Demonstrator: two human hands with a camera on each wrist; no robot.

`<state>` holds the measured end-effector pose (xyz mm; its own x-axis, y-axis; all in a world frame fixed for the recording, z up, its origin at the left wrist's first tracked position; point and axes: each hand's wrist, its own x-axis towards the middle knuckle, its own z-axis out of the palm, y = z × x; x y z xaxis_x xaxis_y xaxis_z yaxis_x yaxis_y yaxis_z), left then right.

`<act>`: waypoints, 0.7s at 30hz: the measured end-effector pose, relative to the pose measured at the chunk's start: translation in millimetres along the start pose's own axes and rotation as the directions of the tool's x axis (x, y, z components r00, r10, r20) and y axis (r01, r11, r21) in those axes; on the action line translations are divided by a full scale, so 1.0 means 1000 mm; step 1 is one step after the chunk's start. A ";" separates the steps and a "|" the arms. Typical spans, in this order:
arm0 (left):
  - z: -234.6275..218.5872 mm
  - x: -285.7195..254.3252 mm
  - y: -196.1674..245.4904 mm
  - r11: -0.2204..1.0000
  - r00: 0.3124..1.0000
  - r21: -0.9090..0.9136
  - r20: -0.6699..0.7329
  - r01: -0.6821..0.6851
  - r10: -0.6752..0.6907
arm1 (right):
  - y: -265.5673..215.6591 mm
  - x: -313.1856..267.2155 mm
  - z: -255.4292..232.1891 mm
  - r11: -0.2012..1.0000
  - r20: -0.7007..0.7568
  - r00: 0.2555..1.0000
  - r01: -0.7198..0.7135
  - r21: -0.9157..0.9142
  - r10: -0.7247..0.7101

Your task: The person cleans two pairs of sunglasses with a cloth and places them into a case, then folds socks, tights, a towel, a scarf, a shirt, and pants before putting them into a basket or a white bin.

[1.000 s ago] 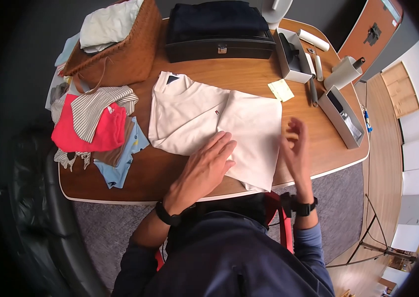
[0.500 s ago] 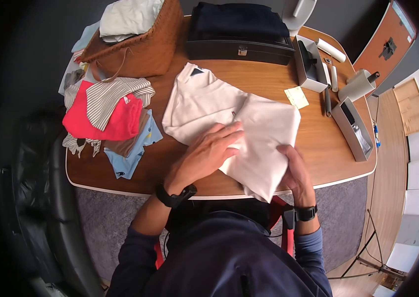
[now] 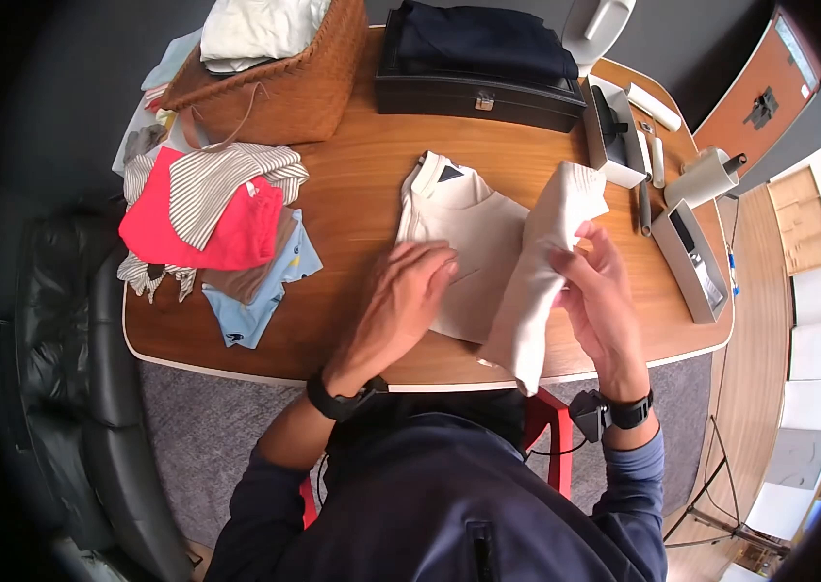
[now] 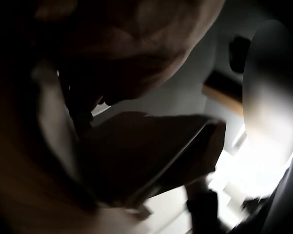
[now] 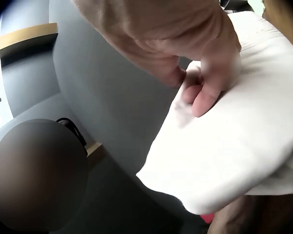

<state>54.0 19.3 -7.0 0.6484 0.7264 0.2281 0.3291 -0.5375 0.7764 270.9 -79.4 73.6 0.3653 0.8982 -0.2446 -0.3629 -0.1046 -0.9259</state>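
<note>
A pale pink shirt [image 3: 474,254] lies on the wooden table with its collar toward the back. My right hand [image 3: 605,296] pinches its folded lower part between thumb and fingers, lifting that part off the table. In the right wrist view, the thumb and fingertips [image 5: 205,100] grip the edge of the pale cloth [image 5: 234,151]. My left hand [image 3: 399,306] lies over the shirt's left edge, fingers together and slightly bent. The left wrist view is dark, with the raised cloth [image 4: 146,156] below the hand [image 4: 132,48].
Left of the shirt is a pile with a pink garment [image 3: 197,228], a striped garment and a light blue one [image 3: 260,310]. Behind stand a woven basket [image 3: 284,102] and a black case [image 3: 483,97] bearing dark folded cloth. Grey boxes [image 3: 687,262] and a paper roll [image 3: 702,177] stand right.
The right hand has taken hold of the shirt's lower part and raised it, folding it upright. The rest of the shirt has shifted right. The left hand has stayed near the shirt's left side.
</note>
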 end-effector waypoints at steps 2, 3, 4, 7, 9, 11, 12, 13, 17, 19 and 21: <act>-0.010 -0.004 -0.005 0.986 0.988 -0.079 0.055 0.146 -0.142 | 0.004 0.011 0.015 0.999 0.033 0.999 -0.026 -0.042 0.027; -0.016 -0.003 -0.001 0.957 0.966 -0.146 0.097 0.252 -0.240 | 0.010 0.019 0.023 0.997 0.053 0.998 -0.037 -0.063 0.041; -0.021 -0.003 -0.001 0.911 0.931 -0.206 0.147 0.358 -0.333 | 0.019 0.027 0.033 0.995 0.071 0.996 -0.050 -0.084 0.056; -0.030 -0.010 -0.032 0.907 0.967 -0.353 -0.023 0.230 -0.254 | 0.072 0.058 0.055 0.927 0.312 0.949 0.085 -0.366 0.036; -0.055 0.001 -0.051 0.971 0.963 -0.169 -0.178 0.172 -0.202 | 0.091 0.062 0.053 0.770 0.500 0.861 0.382 -0.512 -0.094; -0.088 0.011 -0.027 0.991 0.971 0.102 -0.231 0.081 -0.055 | 0.083 0.043 0.056 0.540 0.621 0.768 0.593 -0.597 -0.156; -0.093 0.020 -0.019 0.978 0.989 0.207 -0.136 -0.037 0.066 | 0.089 0.032 0.054 0.405 0.694 0.672 0.727 -0.554 -0.257; -0.093 0.031 -0.011 0.942 0.983 0.295 -0.032 -0.161 0.178 | 0.091 0.020 0.054 0.338 0.702 0.670 0.736 -0.587 -0.239; -0.055 0.083 -0.026 0.673 0.701 0.249 0.440 -0.696 0.562 | 0.077 -0.025 0.069 0.044 0.779 0.614 0.788 -0.614 -0.126; -0.046 0.105 -0.044 0.640 0.704 0.342 0.530 -0.688 0.473 | 0.086 -0.035 0.067 -0.098 0.802 0.597 0.798 -0.594 -0.003; -0.035 0.122 -0.075 0.696 0.720 0.356 0.607 -0.624 0.336 | 0.096 -0.034 0.056 -0.200 0.820 0.573 0.802 -0.563 -0.013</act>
<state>84.2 163.2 -17.0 0.9942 0.0827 0.0687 0.0684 -0.9796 0.1888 175.7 -96.4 9.0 -0.4889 0.8657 0.1076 0.8483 0.5006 -0.1728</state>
